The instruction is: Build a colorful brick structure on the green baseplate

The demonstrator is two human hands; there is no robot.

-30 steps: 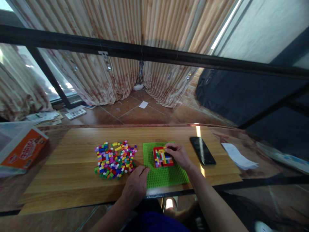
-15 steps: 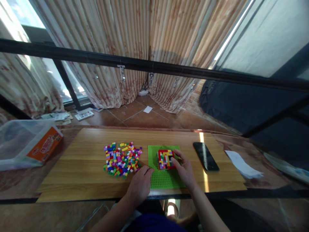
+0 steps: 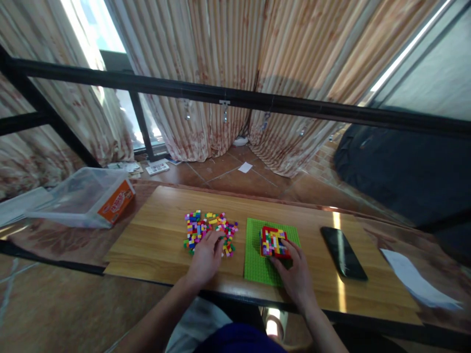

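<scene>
Over the near side of a pile of small toy bricks (image 3: 195, 230) is my left hand (image 3: 206, 256), its fingers bent and drawn together at the bricks. What sits between its fingertips, if anything, is too small to tell. A low block built of toy bricks (image 3: 273, 240), red-edged with a multicoloured top, stands on a green studded baseplate (image 3: 257, 272). Around its near right corner curls my right hand (image 3: 297, 272), thumb at the front side and fingers on the right part. Those fingers hide that corner of the block.
A black phone (image 3: 344, 252) lies right of the baseplate on the wooden table (image 3: 154, 240). White papers (image 3: 417, 279) are beyond it. At the left stands a clear plastic bin (image 3: 84, 196) with an orange label. A black rail (image 3: 206, 93) crosses behind the table.
My left hand has gone from the baseplate's left edge to the brick pile. The right hand stays at the built block, its thumb now lower at the front. The view has swung left.
</scene>
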